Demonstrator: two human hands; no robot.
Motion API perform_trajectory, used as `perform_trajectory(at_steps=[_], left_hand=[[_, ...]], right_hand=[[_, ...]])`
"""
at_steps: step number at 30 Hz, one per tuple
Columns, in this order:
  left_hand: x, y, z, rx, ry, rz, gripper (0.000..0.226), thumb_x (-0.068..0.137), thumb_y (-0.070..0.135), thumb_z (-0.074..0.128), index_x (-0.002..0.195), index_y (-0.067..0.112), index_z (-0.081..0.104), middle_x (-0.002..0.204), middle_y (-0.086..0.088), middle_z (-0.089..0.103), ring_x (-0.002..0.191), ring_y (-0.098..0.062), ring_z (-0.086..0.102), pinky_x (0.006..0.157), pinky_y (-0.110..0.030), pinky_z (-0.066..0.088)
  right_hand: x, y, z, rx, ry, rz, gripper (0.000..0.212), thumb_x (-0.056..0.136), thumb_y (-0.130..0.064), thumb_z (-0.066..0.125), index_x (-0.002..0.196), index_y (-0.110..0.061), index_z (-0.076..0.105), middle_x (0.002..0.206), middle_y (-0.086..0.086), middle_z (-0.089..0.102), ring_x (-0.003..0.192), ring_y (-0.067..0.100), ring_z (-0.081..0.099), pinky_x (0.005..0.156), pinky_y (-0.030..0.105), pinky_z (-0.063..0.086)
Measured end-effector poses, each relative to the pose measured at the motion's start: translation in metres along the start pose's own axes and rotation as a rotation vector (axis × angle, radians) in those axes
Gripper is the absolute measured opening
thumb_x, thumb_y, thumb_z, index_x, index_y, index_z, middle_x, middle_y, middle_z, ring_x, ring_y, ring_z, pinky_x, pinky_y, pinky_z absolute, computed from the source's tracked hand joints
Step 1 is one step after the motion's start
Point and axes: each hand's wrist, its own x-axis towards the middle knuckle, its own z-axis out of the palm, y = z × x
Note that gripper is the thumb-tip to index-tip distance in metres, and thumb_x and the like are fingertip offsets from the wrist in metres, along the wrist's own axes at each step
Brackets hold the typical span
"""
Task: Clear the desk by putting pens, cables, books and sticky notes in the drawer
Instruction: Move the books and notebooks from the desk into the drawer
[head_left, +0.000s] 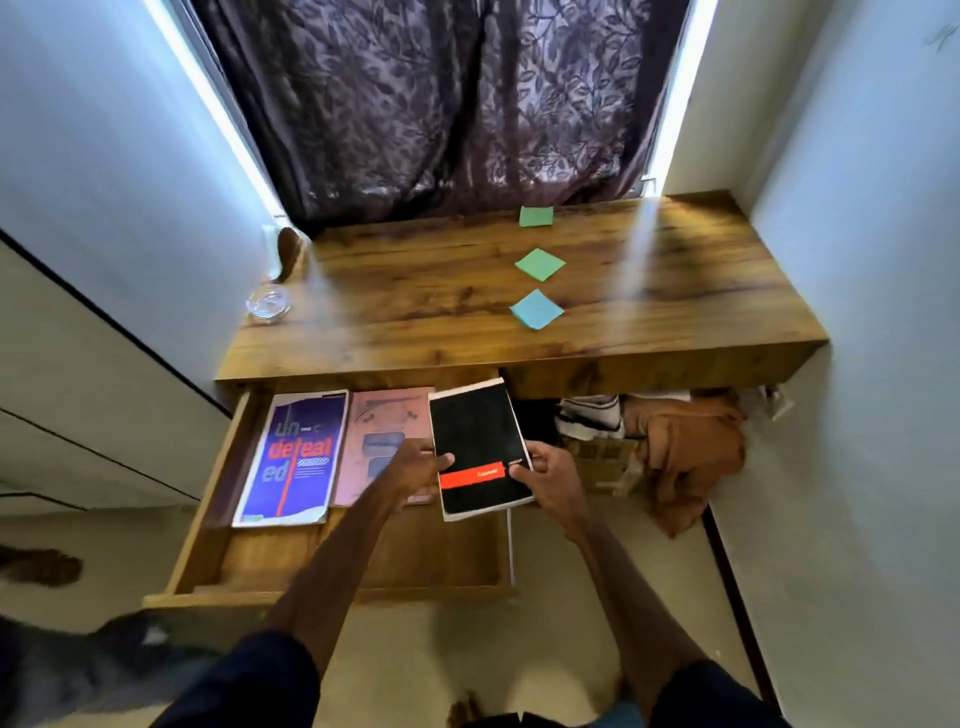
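Both hands hold a black book (475, 436) with a red band over the right part of the open wooden drawer (218, 530). My left hand (415, 462) grips its left edge, thumb on the cover. My right hand (550, 473) pinches its lower right corner. Inside the drawer lie a blue book (296, 457) with orange letters and a pink book (379, 426) beside it. On the wooden desk (415, 312) sit two green sticky notes (536, 216) (540, 264) and a blue sticky note (536, 309) in a line.
A glass ashtray (268, 304) and a clear bottle (271, 249) stand at the desk's left back corner. A dark curtain (441, 104) hangs behind. Brown cloth (685, 447) and folded clothes are piled under the desk's right side. White walls close in on both sides.
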Motion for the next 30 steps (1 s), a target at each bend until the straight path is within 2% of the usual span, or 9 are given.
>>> perform_trajectory(at_steps=[4, 7, 10, 15, 19, 22, 24, 27, 30], left_hand=[[0.015, -0.044, -0.038, 0.201, 0.08, 0.035, 0.033, 0.089, 0.028, 0.075, 0.113, 0.008, 0.065, 0.109, -0.011, 0.071, 0.096, -0.023, 0.068, 0.085, -0.036, 0.057], [0.026, -0.056, -0.051, 0.237, 0.053, 0.069, 0.033, 0.09, 0.027, 0.074, 0.116, 0.008, 0.067, 0.11, -0.01, 0.072, 0.099, -0.024, 0.069, 0.087, -0.036, 0.057], [0.033, -0.055, -0.062, 0.238, -0.009, 0.092, 0.026, 0.095, 0.024, 0.069, 0.111, 0.004, 0.07, 0.105, -0.011, 0.073, 0.095, -0.023, 0.07, 0.08, -0.03, 0.057], [0.067, -0.06, -0.072, 0.135, -0.102, 0.024, 0.017, 0.098, 0.015, 0.063, 0.108, 0.003, 0.07, 0.105, -0.013, 0.071, 0.096, -0.023, 0.069, 0.083, -0.034, 0.061], [0.096, -0.055, -0.077, 0.072, -0.143, -0.017, 0.021, 0.093, 0.006, 0.066, 0.114, 0.006, 0.065, 0.109, -0.013, 0.068, 0.1, -0.026, 0.069, 0.083, -0.036, 0.061], [0.118, -0.053, -0.078, 0.035, -0.171, -0.055, 0.031, 0.089, -0.002, 0.069, 0.118, 0.003, 0.062, 0.105, -0.019, 0.07, 0.089, -0.028, 0.074, 0.079, -0.041, 0.063], [0.131, -0.054, -0.076, 0.05, -0.166, -0.06, 0.034, 0.087, -0.004, 0.071, 0.12, -0.001, 0.062, 0.104, -0.022, 0.071, 0.083, -0.027, 0.075, 0.071, -0.035, 0.064], [0.146, -0.058, -0.068, 0.113, -0.152, -0.024, 0.03, 0.086, 0.001, 0.073, 0.116, 0.0, 0.066, 0.1, -0.016, 0.073, 0.082, -0.024, 0.075, 0.069, -0.031, 0.063], [0.153, -0.071, -0.055, 0.249, -0.237, -0.004, 0.034, 0.08, 0.011, 0.078, 0.112, 0.006, 0.066, 0.101, -0.007, 0.071, 0.089, -0.025, 0.072, 0.076, -0.036, 0.062]], right_hand=[[-0.017, -0.012, 0.06, -0.178, 0.077, -0.02, 0.019, 0.084, -0.013, 0.075, 0.103, -0.013, 0.071, 0.084, 0.002, 0.073, 0.075, 0.017, 0.071, 0.067, 0.035, 0.062], [-0.024, -0.019, 0.083, -0.208, 0.113, -0.006, 0.007, 0.087, -0.013, 0.073, 0.093, -0.014, 0.069, 0.083, 0.002, 0.071, 0.072, 0.015, 0.069, 0.062, 0.027, 0.059], [-0.018, -0.021, 0.095, -0.068, 0.113, 0.109, 0.02, 0.087, -0.01, 0.072, 0.107, -0.011, 0.071, 0.095, 0.006, 0.075, 0.083, 0.017, 0.073, 0.075, 0.038, 0.063], [0.02, -0.021, 0.11, 0.086, 0.153, 0.22, 0.032, 0.088, -0.008, 0.072, 0.119, -0.006, 0.067, 0.102, 0.006, 0.073, 0.089, 0.015, 0.071, 0.071, 0.029, 0.062], [0.069, -0.017, 0.125, 0.121, 0.239, 0.319, 0.032, 0.088, -0.006, 0.071, 0.12, -0.003, 0.066, 0.102, 0.008, 0.071, 0.089, 0.019, 0.069, 0.076, 0.036, 0.062], [0.099, -0.01, 0.136, 0.217, 0.305, 0.411, 0.029, 0.091, -0.009, 0.069, 0.119, -0.005, 0.067, 0.101, 0.01, 0.072, 0.088, 0.024, 0.071, 0.077, 0.044, 0.063], [0.108, -0.007, 0.141, 0.358, 0.337, 0.505, 0.018, 0.093, -0.012, 0.068, 0.109, -0.005, 0.067, 0.096, 0.012, 0.071, 0.084, 0.027, 0.071, 0.076, 0.049, 0.063], [0.104, -0.007, 0.148, 0.648, 0.426, 0.665, 0.01, 0.091, -0.008, 0.071, 0.092, -0.005, 0.062, 0.094, 0.017, 0.068, 0.088, 0.032, 0.07, 0.075, 0.043, 0.062], [0.092, 0.006, 0.165, 0.752, 0.53, 0.814, 0.016, 0.088, -0.004, 0.072, 0.1, 0.001, 0.062, 0.1, 0.021, 0.067, 0.095, 0.032, 0.069, 0.074, 0.035, 0.06]])
